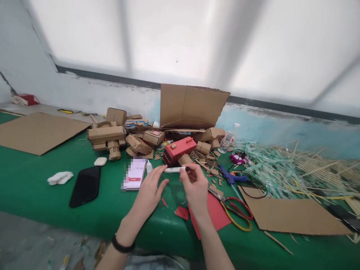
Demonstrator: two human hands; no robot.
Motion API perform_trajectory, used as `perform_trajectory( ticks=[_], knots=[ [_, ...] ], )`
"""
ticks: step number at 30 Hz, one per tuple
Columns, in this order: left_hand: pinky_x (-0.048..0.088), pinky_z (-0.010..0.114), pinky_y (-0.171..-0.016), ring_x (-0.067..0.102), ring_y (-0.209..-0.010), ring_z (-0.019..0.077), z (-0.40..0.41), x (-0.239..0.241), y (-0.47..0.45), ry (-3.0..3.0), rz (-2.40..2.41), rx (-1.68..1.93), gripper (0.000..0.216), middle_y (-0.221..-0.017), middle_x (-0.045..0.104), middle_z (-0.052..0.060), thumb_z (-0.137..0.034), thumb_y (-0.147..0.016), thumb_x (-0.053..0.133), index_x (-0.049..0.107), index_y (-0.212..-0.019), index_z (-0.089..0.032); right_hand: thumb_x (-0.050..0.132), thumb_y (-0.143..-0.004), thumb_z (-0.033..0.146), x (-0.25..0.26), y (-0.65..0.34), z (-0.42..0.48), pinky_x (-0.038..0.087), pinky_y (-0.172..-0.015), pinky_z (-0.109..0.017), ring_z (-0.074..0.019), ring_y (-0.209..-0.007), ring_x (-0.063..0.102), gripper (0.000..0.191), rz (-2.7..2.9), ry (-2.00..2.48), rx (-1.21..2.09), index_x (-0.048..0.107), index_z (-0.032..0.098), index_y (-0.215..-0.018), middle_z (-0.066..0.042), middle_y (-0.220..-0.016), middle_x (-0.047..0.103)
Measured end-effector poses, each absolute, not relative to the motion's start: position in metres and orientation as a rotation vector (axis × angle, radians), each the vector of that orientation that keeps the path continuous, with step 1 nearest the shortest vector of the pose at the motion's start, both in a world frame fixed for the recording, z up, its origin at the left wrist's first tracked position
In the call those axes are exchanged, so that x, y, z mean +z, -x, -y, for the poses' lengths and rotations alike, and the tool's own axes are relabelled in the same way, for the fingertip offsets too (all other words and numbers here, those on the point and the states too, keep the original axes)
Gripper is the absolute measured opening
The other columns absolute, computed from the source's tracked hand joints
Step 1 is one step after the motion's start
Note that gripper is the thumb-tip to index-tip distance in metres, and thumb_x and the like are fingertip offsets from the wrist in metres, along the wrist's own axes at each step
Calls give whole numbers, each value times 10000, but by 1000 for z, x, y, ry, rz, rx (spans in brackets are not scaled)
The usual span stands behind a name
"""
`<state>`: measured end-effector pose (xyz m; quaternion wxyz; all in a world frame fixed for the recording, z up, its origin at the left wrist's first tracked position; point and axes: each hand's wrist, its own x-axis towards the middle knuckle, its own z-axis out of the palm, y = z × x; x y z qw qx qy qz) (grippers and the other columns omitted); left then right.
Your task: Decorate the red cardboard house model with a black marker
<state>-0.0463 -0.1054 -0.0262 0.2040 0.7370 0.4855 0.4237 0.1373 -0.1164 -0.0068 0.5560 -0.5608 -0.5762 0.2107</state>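
Observation:
A white marker pen [174, 170] with a black cap end lies level between my two hands above the green table. My right hand [195, 185] pinches it near the black end, thumb against fingers. The fingertips of my left hand [152, 187] close on the pen's other end, with the thumb held lower and apart from it. Just beyond the pen sits a red box-shaped model [181, 148] with a dark front end. Red sheet material [215, 213] lies under my right wrist, and a small red scrap [182, 213] is beside it.
Scissors [233, 210] with red and yellow handles and a blue glue gun [232, 175] lie right. A phone [136, 174], a small white bottle [149, 166] and a black tablet-like device [86, 185] are left. Cardboard models [108, 137] and thin sticks [303, 165] line the back.

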Motion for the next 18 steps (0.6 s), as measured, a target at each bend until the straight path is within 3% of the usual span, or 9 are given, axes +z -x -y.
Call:
perform_trajectory(
  ticks=[2,5,8,11,14,18],
  knots=[
    [611,461,-1060,763,-1206,298,110,-24,39,-2112,-1291,1114,300,-1276,792,127,-357,-1115,487,700,-1283,-229,472,-1066,715,-4,-139,121,583,-688,-279,-157,-709,675,521,1240,1260,587,614,215,-1099,-15,-877,686],
    [610,356,-863,777,-954,262,117,-17,30,-2201,-1196,1012,238,-1017,792,74,-340,-1128,501,704,-1081,-225,494,-1039,759,-5,-137,122,494,-536,-249,-122,-535,534,559,1193,1192,775,594,224,-914,46,-689,563],
    [553,295,-736,754,-820,233,122,-7,26,-2265,-1112,916,257,-919,781,37,-375,-1143,536,681,-991,-227,618,-984,764,-2,-139,122,373,-464,-224,-98,-484,425,614,1221,1154,937,585,212,-717,61,-564,474],
    [485,281,-655,721,-718,206,126,9,22,-2344,-1046,800,352,-859,775,20,-457,-1179,480,654,-979,-226,630,-999,740,10,-151,129,311,-451,-215,-86,-471,378,633,1196,1164,976,602,198,-674,58,-530,456],
    [428,301,-608,665,-648,200,133,34,18,-2445,-962,801,470,-805,754,13,-556,-1186,377,642,-960,-240,648,-1015,696,25,-168,145,318,-442,-222,-99,-465,426,618,1206,1186,898,653,193,-656,27,-523,514],
    [425,297,-581,618,-598,170,145,69,13,-2401,-845,783,473,-745,720,-14,-557,-1181,394,605,-885,-254,617,-1069,595,22,-191,171,449,-480,-261,-167,-536,614,562,1365,1170,653,687,220,-657,-45,-600,653]
  ],
)
